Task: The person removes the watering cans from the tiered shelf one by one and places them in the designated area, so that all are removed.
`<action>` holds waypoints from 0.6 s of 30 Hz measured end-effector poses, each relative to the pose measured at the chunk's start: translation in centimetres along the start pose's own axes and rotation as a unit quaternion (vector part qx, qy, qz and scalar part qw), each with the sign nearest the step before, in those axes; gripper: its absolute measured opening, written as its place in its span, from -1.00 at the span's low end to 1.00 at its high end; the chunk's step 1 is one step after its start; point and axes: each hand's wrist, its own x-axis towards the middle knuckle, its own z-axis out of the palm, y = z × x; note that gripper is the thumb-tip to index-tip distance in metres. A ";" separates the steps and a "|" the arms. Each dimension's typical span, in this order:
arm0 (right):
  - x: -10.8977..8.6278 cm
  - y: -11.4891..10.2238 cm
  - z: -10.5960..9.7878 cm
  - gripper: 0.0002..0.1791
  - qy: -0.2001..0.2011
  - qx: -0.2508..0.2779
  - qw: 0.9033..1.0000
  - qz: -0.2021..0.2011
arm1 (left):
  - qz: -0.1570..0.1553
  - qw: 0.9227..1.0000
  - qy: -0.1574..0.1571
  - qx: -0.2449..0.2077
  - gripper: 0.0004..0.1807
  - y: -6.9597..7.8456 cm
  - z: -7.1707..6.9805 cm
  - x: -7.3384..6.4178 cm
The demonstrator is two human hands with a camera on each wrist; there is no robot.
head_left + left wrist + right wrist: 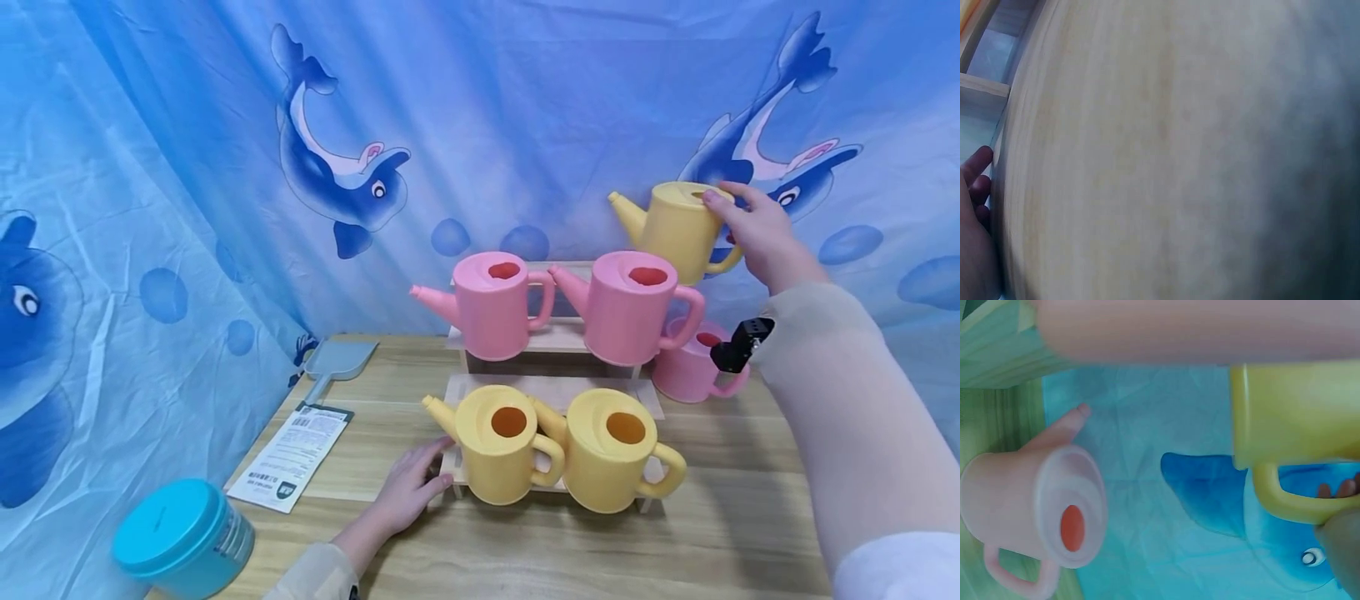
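Right hand (759,229) around yellow can (675,232)

The right arm (832,400) reached forward and up, the right hand (772,233) bent in a grip at its end. The left hand (408,487) lay far lower (thumb and forefinger spread apart), its forearm (362,542) slanting up toward it.

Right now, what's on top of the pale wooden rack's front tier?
Two yellow cylindrical watering cans, side by side. Parts of the rack show around them; the surface directly beneath is covered, unseen.
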 end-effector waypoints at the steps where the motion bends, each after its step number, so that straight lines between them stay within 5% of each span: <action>1: -0.1 0.3 -0.2 0.01 0.012 0.012 1.000 0.003 | 0.000 1.000 -0.001 -0.001 -0.42 0.0 0.0 0.0; 18: -2.7 8.9 -5.3 -0.08 0.142 0.067 0.986 0.057 | -0.001 1.000 0.004 -0.004 -0.42 -0.1 0.3 0.1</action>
